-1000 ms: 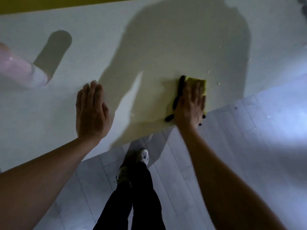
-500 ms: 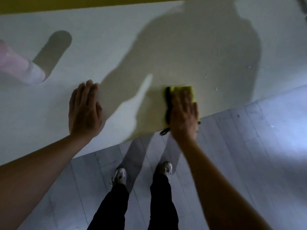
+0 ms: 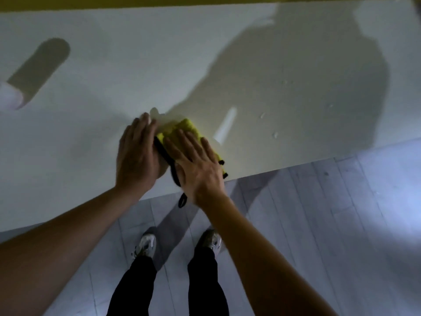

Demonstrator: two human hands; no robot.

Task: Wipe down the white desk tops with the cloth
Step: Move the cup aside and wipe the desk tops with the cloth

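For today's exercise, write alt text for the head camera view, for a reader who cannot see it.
A person's right hand presses flat on a yellow cloth with black trim near the front edge of a white desk top, with the left hand flat beside it, against the cloth's left edge. Water droplets lie to the right; below are grey floorboards and the person's pale shoes.

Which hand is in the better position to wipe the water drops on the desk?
Right. The right hand lies flat on the yellow cloth, nearer the drops; the left hand is beside it.
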